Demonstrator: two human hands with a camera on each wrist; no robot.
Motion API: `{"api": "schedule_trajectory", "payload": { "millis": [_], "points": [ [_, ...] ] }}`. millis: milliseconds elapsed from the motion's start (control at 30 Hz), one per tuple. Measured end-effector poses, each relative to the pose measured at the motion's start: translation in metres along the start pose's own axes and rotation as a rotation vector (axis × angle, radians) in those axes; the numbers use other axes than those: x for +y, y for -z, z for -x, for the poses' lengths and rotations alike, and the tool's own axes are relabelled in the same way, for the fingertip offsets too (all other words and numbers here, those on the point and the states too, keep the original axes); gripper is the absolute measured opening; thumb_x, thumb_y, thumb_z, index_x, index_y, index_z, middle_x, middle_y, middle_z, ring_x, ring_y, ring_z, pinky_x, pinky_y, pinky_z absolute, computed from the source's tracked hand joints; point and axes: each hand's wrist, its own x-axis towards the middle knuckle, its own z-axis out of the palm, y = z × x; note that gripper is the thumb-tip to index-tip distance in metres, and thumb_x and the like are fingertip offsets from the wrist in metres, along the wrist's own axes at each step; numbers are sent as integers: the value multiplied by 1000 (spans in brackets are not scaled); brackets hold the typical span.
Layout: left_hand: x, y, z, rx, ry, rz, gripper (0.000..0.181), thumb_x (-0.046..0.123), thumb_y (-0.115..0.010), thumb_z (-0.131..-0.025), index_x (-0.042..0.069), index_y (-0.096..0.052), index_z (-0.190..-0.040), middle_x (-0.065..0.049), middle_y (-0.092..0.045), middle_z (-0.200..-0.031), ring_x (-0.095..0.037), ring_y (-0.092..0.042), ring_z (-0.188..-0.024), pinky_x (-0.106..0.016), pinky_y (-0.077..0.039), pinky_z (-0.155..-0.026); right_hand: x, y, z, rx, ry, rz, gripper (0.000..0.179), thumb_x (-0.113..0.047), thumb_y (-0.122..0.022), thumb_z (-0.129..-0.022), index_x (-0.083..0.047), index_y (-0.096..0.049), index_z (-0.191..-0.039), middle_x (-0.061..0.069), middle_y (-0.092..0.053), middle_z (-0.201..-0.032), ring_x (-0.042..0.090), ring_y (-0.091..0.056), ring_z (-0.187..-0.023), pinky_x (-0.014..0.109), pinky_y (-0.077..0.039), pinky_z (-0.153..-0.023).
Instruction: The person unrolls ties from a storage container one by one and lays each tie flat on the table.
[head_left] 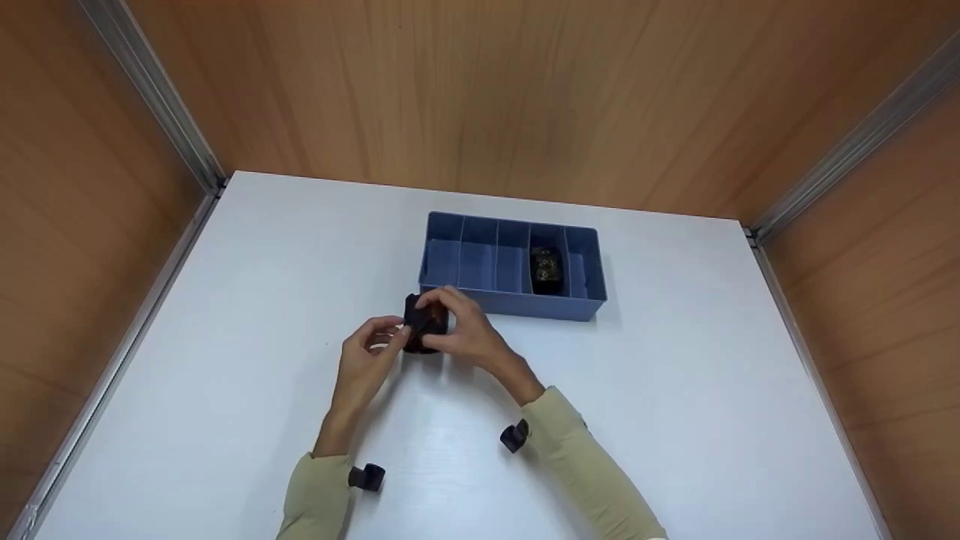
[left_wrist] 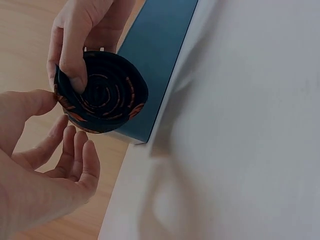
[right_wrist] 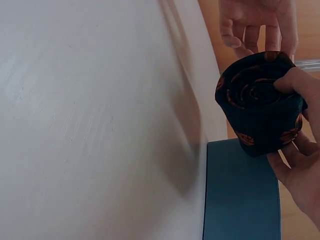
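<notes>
A dark necktie with orange motifs (right_wrist: 262, 120), rolled into a thick spiral, is held up in front of the blue box's near left corner. My right hand (head_left: 469, 330) grips the roll, its thumb pressed into the top of the coil and its fingers around the far side. With thumb and forefinger, my left hand (head_left: 367, 364) pinches the roll's outer edge, the other fingers loosely bent below. The spiral end of the necktie (left_wrist: 107, 95) faces the left wrist camera. The blue divided box (head_left: 525, 304) stands just behind both hands.
Another dark roll with a gold pattern (head_left: 546, 270) sits in the box's second compartment from the right. The white table (head_left: 712, 390) is bounded by wooden panels (head_left: 480, 97) at the back and sides. A small black camera (head_left: 514, 436) is strapped to the right sleeve.
</notes>
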Motion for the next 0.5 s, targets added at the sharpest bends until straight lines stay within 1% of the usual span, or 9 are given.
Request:
{"api": "schedule_trajectory", "payload": {
  "millis": [33,200,400,500],
  "points": [
    [-4,1,-1,1,-7,2,31,23,-71,-99,3,-69,-123,-14,-67,-111,-26,-63,-103,-23,-50,-81,0,-1,-1,-4,0,7,41,-3,-80,-84,-11,-64,-121,2,-62,-119,16,-54,-99,32,-48,-89],
    [-6,4,1,-9,-35,11,32,25,-74,-98,5,-70,-123,-12,-67,-110,-24,-64,-101,-24,-51,-81,-2,-6,-3,-22,-5,36,39,-6,-79,-84,-11,-65,-120,3,-62,-120,16,-54,-103,31,-48,-90],
    [-8,7,2,-2,-35,7,34,22,-76,-96,5,-68,-125,-12,-66,-112,-24,-64,-101,-24,-52,-83,-5,-14,-7,-37,-3,74,37,-10,-81,-86,-11,-65,-120,3,-61,-119,15,-55,-101,29,-49,-89],
    [-9,10,3,14,-34,3,34,21,-75,-97,5,-67,-126,-14,-65,-113,-25,-64,-102,-23,-53,-84,-8,-19,-10,-49,-4,90,39,-11,-81,-87,-11,-65,-122,5,-61,-122,15,-56,-105,28,-49,-93]
  ]
}}
